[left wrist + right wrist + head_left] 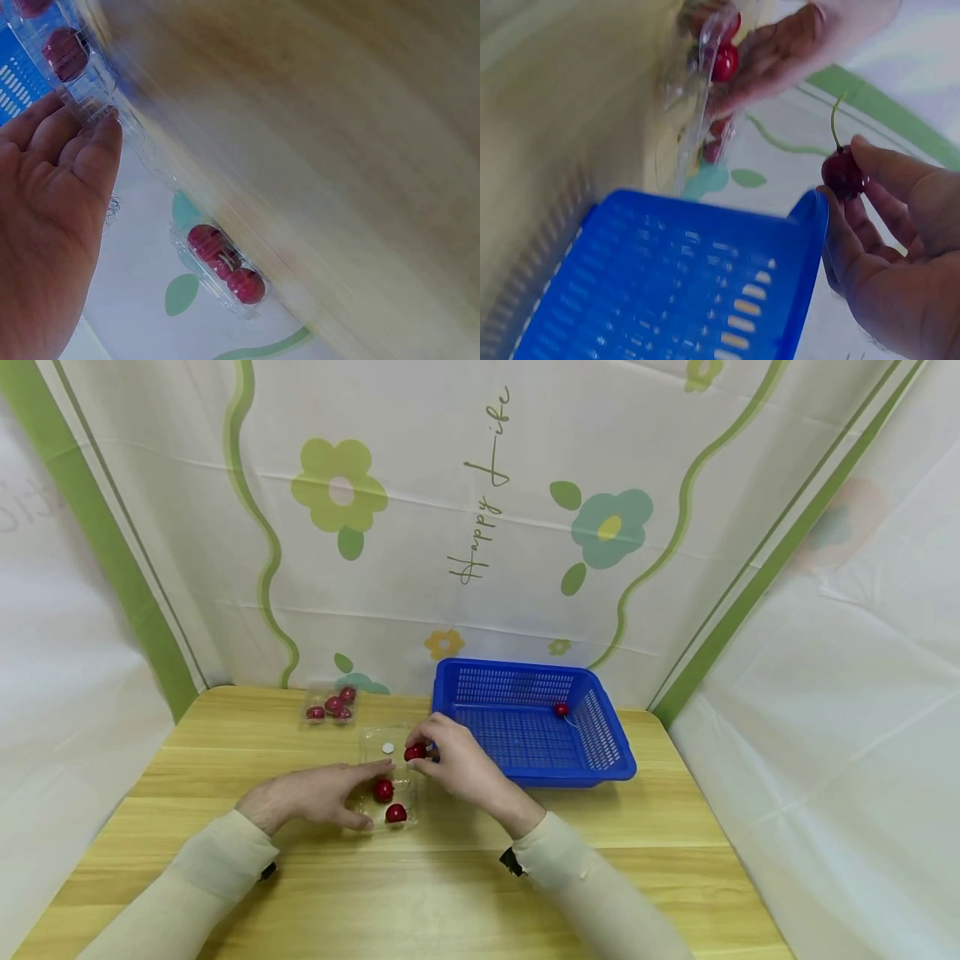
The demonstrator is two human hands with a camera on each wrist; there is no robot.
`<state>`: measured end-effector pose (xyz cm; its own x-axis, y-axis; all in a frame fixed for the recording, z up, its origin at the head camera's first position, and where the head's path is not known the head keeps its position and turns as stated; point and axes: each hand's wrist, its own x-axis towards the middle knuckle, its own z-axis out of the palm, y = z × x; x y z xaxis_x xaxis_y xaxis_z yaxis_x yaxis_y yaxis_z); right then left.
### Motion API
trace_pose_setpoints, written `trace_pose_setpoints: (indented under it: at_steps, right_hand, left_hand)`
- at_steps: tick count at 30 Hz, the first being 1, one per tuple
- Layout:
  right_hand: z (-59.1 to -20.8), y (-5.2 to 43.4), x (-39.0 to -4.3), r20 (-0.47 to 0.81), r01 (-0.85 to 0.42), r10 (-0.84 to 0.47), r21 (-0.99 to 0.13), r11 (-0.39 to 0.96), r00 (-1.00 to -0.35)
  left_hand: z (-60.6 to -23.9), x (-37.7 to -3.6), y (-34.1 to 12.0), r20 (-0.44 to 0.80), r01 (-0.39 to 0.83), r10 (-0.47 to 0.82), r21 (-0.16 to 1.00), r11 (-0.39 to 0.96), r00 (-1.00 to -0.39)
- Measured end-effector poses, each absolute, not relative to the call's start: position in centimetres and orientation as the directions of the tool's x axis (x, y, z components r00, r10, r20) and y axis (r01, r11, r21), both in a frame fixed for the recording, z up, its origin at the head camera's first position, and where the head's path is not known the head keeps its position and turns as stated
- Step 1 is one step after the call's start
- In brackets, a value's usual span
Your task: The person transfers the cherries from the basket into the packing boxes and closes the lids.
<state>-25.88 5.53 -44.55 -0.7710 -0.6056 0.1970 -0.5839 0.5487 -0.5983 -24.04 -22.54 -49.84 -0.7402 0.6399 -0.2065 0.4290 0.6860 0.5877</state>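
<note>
Presently a cherry [415,752] is pinched between thumb and fingertips of the right hand [457,766], lifted just above the near clear punnet [387,777], beside the blue basket [525,722]. That punnet is steadied by the left hand [311,793], whose straight fingers are pressed against its edge, gripping nothing. Two cherries [383,791] are left in it; one cherry [561,709] is seen in the basket, and several lie in a far punnet [332,704] on the surface [450,877].

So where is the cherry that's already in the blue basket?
In the head view, that cherry lies alone inside the blue basket, near its far right corner, beyond the right hand.
</note>
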Motion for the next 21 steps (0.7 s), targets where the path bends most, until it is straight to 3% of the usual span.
trace_pose_setpoints:
  at_steps: [5,14,21]
  right_hand:
    - [-45.2,4.6,-24.9,0.244,-0.621,-0.604,-0.552,0.557,-0.759]
    - [-46.2,3.1,-23.1,0.277,-0.662,-0.603,-0.364,0.655,-0.749]
    - [-47.7,2.4,-22.5,0.321,-0.713,-0.639,-0.236,0.661,-0.699]
  left_hand:
    - [-49.8,-24.1,-22.6,-0.203,0.432,0.64,0.585,0.686,-0.741]
    - [-49.8,-24.0,-22.5,-0.196,0.428,0.648,0.608,0.669,-0.736]
    - [-49.8,-24.0,-22.6,-0.186,0.433,0.653,0.614,0.66,-0.734]
